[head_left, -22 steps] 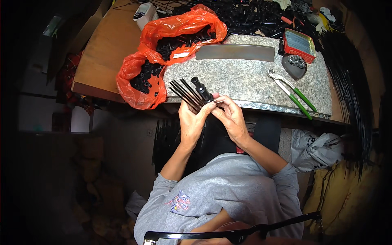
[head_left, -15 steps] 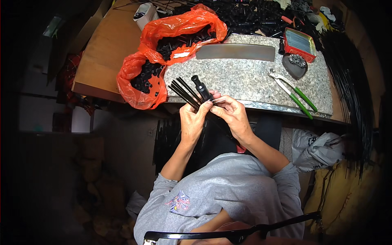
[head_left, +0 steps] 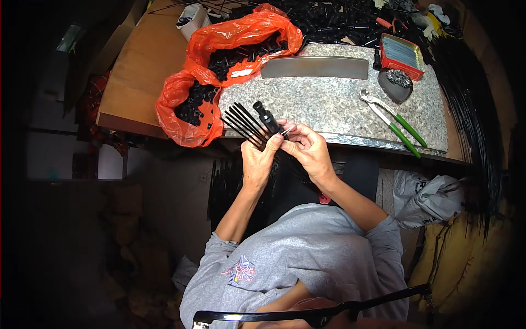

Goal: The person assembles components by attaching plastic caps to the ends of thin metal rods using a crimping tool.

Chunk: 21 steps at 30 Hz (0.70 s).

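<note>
My left hand is closed round several thin black rods, which fan out to the upper left. In the same grip stands a stepped black cylindrical part, tilted slightly left. My right hand meets the left at the base of that part. Its thumb and fingers pinch a thin, pale wire-like piece. My fingers hide where the rods and the cylinder come together. Both hands are held just off the near edge of a speckled stone slab.
Orange-red bags of small black parts lie left of the slab. On the slab are a flat metal plate, green-handled pincers and a red tin of thin pieces. Long black rods hang at the right edge.
The rods in my left hand are spread wider, and the cylindrical part has shifted slightly left. My right fingers have turned a little, bringing the thin piece more into sight.
</note>
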Tool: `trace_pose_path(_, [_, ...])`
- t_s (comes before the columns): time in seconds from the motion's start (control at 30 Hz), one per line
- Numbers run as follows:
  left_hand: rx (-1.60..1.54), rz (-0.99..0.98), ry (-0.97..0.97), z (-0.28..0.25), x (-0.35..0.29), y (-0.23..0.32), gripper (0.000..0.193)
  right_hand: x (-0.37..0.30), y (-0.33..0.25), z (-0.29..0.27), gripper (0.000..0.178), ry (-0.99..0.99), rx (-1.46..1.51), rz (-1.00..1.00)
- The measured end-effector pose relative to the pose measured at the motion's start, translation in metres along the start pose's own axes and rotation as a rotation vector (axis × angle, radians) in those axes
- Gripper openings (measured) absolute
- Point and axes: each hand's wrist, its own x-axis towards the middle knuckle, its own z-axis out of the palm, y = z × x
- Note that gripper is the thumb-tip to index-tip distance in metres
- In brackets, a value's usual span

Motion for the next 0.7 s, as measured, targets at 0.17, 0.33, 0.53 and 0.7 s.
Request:
trace_pose_path(0.17, [-0.053,0.031,-0.027,-0.003,0.002,-0.006,0.028,0.001,-0.001,0.000,0.024,-0.040,0.049,-0.053])
trace_pose_path(0.33, [-0.073,0.042,-0.098,-0.007,0.007,-0.012,0.038,0.004,0.002,-0.002,0.026,0.006,0.064,-0.096])
trace_pose_path(0.53, [-0.085,0.071,-0.234,-0.018,0.013,-0.018,0.049,0.004,-0.012,-0.002,0.026,-0.027,-0.036,0.058])
trace_pose_path(0.7, [-0.058,0.032,-0.310,-0.025,0.013,-0.020,0.047,0.008,-0.003,-0.017,0.026,-0.062,-0.077,0.036])
